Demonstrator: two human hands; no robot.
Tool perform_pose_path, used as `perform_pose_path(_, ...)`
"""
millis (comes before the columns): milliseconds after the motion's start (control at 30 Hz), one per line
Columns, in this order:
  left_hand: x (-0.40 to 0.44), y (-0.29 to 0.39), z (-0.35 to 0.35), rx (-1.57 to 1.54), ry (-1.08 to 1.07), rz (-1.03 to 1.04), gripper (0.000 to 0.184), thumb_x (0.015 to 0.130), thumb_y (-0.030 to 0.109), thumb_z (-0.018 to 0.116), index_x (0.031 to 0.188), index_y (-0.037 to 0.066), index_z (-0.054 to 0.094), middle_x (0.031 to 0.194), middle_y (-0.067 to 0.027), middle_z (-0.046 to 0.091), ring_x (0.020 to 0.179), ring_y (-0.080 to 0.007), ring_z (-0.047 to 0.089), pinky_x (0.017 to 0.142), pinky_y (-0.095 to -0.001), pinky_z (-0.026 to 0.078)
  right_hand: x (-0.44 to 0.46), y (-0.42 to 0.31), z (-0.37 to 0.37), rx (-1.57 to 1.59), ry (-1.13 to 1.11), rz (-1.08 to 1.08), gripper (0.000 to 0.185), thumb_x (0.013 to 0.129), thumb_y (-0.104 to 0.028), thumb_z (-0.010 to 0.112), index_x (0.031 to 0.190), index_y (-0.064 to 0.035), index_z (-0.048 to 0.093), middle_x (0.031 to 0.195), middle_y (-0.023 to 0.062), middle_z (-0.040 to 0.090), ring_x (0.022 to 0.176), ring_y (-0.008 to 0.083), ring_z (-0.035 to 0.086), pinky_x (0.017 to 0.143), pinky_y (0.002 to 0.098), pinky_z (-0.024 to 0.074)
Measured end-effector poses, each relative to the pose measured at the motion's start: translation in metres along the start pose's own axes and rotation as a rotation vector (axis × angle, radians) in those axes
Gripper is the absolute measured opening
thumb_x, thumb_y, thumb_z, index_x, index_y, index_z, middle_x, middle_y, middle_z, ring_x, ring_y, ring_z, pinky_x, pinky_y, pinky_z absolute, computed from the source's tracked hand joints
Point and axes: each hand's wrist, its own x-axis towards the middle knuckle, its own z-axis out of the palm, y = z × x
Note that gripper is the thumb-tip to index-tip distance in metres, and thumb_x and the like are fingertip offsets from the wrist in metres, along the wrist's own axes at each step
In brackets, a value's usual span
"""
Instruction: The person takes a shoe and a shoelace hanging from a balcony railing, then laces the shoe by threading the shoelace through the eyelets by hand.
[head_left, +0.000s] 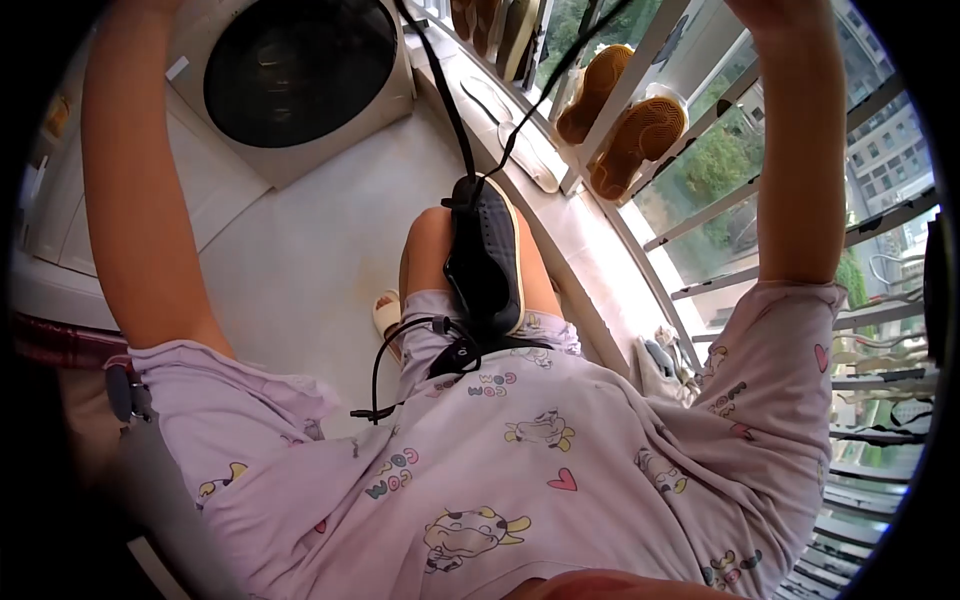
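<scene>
A black shoe point(505, 235) with a pale sole edge rests on my lap, its toe pointing away from me and its opening facing left. From its front, two ends of a black shoelace point(448, 90) rise and spread apart to the top edge of the view. My left forearm point(140, 170) reaches up on the left and my right forearm point(800, 160) on the right. Both hands lie beyond the top edge, so what they hold is hidden. By the shoe's heel, a black cord point(376, 370) with a toggle lies across my clothes.
A front-loading washing machine point(395, 100) stands ahead on the left. Brown-soled shoes point(640, 145) are propped against the window railing point(710, 212) at right. A white insole point(530, 155) lies on the ledge. A pale slipper point(385, 312) is on my foot above the floor point(300, 240).
</scene>
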Motion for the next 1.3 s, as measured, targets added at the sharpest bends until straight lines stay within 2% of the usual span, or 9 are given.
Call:
perform_pose_path(133,-0.163,-0.045,-0.035,0.118,0.591,-0.474,0.021,0.095,0.028,0.052,0.100,0.011,0.063,0.120,-0.0053,0.060,0.093,-0.0095,0.051,0.096,-0.0294,0.032,-0.114,0.008,-0.019,-0.313,0.440,-0.005,0.029,0.099,-0.009,0.036,0.108,0.0057,0.059,0.064,0.0006,0.046,0.048,0.0062,0.027,0.046,0.0217,0.0252)
perform_pose_path(233,-0.342,-0.092,-0.074,-0.015,0.966,-0.897,0.018,0.093,0.029,0.055,0.101,0.014,0.062,0.116,-0.0005,0.062,0.085,-0.0049,0.050,0.080,-0.0228,0.036,-0.204,0.035,-0.036,-0.503,0.916,0.123,0.025,0.097,-0.013,0.046,0.110,0.0045,0.059,0.063,-0.0004,0.046,0.047,0.0032,0.027,0.042,0.0191,0.0196)
perform_pose_path(367,-0.625,-0.130,-0.078,0.599,0.920,-1.575,0.039,0.085,0.031,0.064,0.113,0.005,0.056,0.105,-0.0064,0.061,0.091,-0.0137,0.054,0.071,-0.0303,0.044,-0.290,0.099,-0.011,-0.428,1.308,0.315,0.018,0.092,-0.013,0.056,0.103,-0.0004,0.063,0.060,-0.0039,0.046,0.046,0.0001,0.029,0.038,0.0166,0.0159)
perform_pose_path(433,-0.601,-0.125,-0.002,0.835,0.885,-1.653,0.051,0.086,0.030,0.063,0.125,0.001,0.048,0.113,-0.0119,0.058,0.102,-0.0205,0.053,0.083,-0.0331,0.045,-0.281,0.142,0.043,-0.271,1.204,0.510,0.016,0.091,-0.012,0.058,0.102,-0.0023,0.063,0.062,-0.0063,0.046,0.047,-0.0007,0.029,0.039,0.0148,0.0192)
perform_pose_path(533,-0.460,-0.129,0.101,0.417,0.705,-1.493,0.053,0.088,0.030,0.061,0.131,0.004,0.045,0.121,-0.0161,0.054,0.110,-0.0227,0.051,0.092,-0.0318,0.040,-0.238,0.188,0.126,-0.378,0.485,0.949,0.037,0.079,-0.024,0.074,0.106,-0.0033,0.060,0.078,-0.0013,0.055,0.069,0.0064,0.051,0.065,0.0209,0.0426)
perform_pose_path(733,-0.325,-0.165,0.215,0.381,0.042,-0.981,0.053,0.084,0.038,0.064,0.125,0.008,0.053,0.126,-0.0112,0.052,0.122,-0.0243,0.045,0.099,-0.0324,0.035,-0.226,0.263,0.165,-0.997,-0.061,0.715,0.046,0.074,-0.022,0.067,0.117,-0.0136,0.054,0.084,0.0112,0.062,0.078,0.0299,0.062,0.074,0.0378,0.0513)
perform_pose_path(900,-0.290,-0.162,0.230,0.231,-0.265,-1.215,0.051,0.079,0.042,0.068,0.106,-0.001,0.058,0.094,-0.0140,0.063,0.090,-0.0263,0.061,0.077,-0.0350,0.048,-0.256,0.241,0.133,-0.632,0.272,0.900,0.037,0.077,-0.005,0.057,0.114,-0.0100,0.056,0.083,0.0123,0.063,0.070,0.0251,0.061,0.065,0.0335,0.0483)
perform_pose_path(1133,-0.233,-0.090,0.263,0.917,-0.470,-0.446,0.020,0.082,0.026,0.065,0.087,0.007,0.060,0.065,-0.0049,0.056,0.065,-0.0228,0.055,0.063,-0.0339,0.044,-0.299,0.241,0.147,-0.203,0.806,0.865,0.033,0.080,-0.006,0.055,0.113,-0.0087,0.054,0.068,0.0008,0.048,0.061,0.0081,0.041,0.058,0.0228,0.0368)
perform_pose_path(1300,-0.250,-0.077,0.290,0.536,-0.621,-0.500,0.019,0.085,0.016,0.061,0.071,0.008,0.051,0.059,-0.0065,0.053,0.063,-0.0234,0.056,0.057,-0.0360,0.042,-0.302,0.242,0.144,-0.244,0.808,0.857,0.034,0.081,-0.006,0.055,0.114,-0.0092,0.055,0.064,0.0013,0.046,0.059,0.0081,0.041,0.057,0.0231,0.0379)
